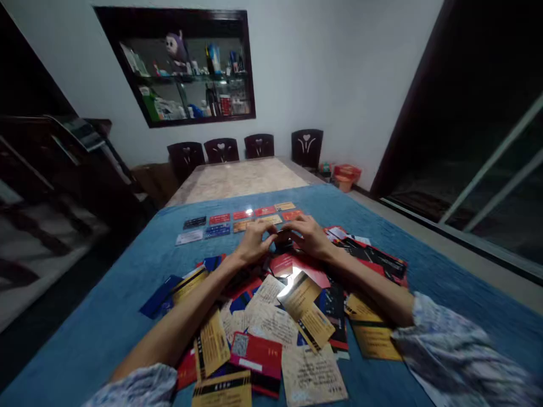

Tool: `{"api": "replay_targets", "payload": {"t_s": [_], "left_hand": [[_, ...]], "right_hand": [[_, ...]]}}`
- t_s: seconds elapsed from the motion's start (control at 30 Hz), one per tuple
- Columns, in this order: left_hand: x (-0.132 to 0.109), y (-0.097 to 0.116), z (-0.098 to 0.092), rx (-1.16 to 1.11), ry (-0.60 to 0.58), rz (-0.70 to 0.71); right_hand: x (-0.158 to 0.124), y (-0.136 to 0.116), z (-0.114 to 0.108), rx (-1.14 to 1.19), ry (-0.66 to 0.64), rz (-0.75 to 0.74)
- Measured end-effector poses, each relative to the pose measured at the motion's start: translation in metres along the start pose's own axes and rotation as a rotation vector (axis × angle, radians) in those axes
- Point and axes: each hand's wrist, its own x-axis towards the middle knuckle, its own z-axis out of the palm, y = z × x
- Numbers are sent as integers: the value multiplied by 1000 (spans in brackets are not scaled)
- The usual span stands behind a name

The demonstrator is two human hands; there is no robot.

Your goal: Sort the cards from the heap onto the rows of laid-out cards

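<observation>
Head view: a long table (pixel 246 172) stretches away, its near part under a blue cloth (pixel 106 294). On the cloth, a loose pile of cards (pixel 314 373) in gold, red, blue, black and cream spreads beneath the forearms, long axes at many angles. Beyond it lie two neat rows of cards (pixel 219 218), well apart from one another along most of their length, long axes running left to right and rising slightly toward the right. The left hand (pixel 253 242) and right hand (pixel 311 237) meet above the far edge of the pile, fingers curled and nearly closed, thumbs and fingertips pinching a dark card (pixel 283 239) between them. That card's long axis seems to run left to right, from hand to hand; which way its printing points cannot be told
</observation>
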Motion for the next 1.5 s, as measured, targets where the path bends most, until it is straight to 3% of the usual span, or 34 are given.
{"api": "replay_targets", "payload": {"t_s": [0.1,0.33,0.7,0.97,1.23,1.5], "left_hand": [[1,-5,-2,21,15,-33],[3,-19,-7,34,-25,-67],[0,-35,-3,67,-41,3],[-1,-45,3,94,-1,7],[-6,-39,8,137,-28,32],[-8,-33,7,267,-114,5]], "right_hand": [[-2,0,1,35,-58,80],[-9,5,4,119,-325,213],[-4,3,-3,79,-257,227],[-3,-3,-8,-151,-243,172],[-4,-3,-5,-232,-255,59],[-3,-4,-8,-230,-307,80]]}}
